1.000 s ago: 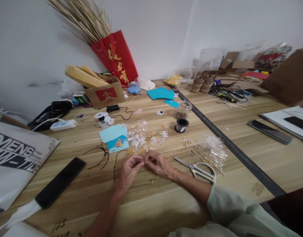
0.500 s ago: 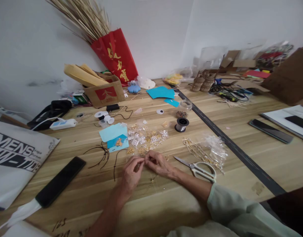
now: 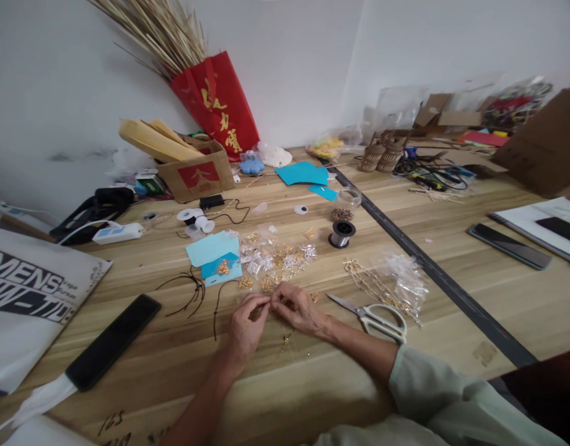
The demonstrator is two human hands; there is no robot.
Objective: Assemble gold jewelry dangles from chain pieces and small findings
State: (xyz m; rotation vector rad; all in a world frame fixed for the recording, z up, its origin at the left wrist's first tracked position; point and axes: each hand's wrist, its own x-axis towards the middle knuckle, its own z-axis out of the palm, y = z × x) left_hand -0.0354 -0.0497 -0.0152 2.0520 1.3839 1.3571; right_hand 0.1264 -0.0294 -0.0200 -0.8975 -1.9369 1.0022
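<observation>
My left hand (image 3: 248, 323) and my right hand (image 3: 298, 308) meet at their fingertips, low over the table, both closed in a pinch. Whatever sits between the fingertips is too small to make out. Below the right hand hangs or lies a thin gold chain (image 3: 282, 348) with a small charm. Just beyond the fingers are gold beads (image 3: 267, 284) in a heap and silver beads (image 3: 261, 261) on clear plastic. White-handled scissors (image 3: 382, 322) lie to the right of my right wrist, blades pointing toward the bead heaps. A dark cord (image 3: 215, 316) curves beside my left hand.
Blue cards (image 3: 211, 249) with gold beads lie left of the heaps. A wire spool (image 3: 342, 235) and a bead jar (image 3: 348, 199) stand behind. Gold chains (image 3: 366, 282) lie near plastic bags (image 3: 406, 279) at right. A black phone (image 3: 114, 342) rests at left.
My hands stay pinched together in nearly the same spot, with only a very slight shift of the fingers. Nothing else on the table has moved.
</observation>
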